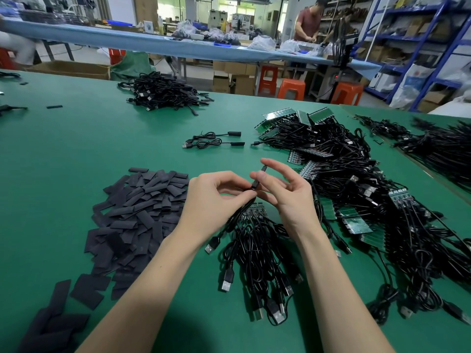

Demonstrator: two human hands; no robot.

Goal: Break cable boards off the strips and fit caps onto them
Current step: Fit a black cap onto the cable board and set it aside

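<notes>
My left hand point(212, 197) pinches a black cable just below its board end, above the green table point(76, 149). My right hand point(285, 192) holds a black cap point(258, 178) between thumb and forefinger, right on that cable end. Under both hands lies a strip of boards point(256, 212) with its bundle of USB cables point(257, 261). A heap of flat black caps point(137, 215) spreads to the left. Two capped cables point(216, 140) lie further out in the middle.
A large tangle of board strips with cables point(344, 174) fills the right side. A pile of finished cables point(165, 91) sits at the far left centre. More cables point(438, 146) lie at the far right. A person point(308, 20) works at a distant bench.
</notes>
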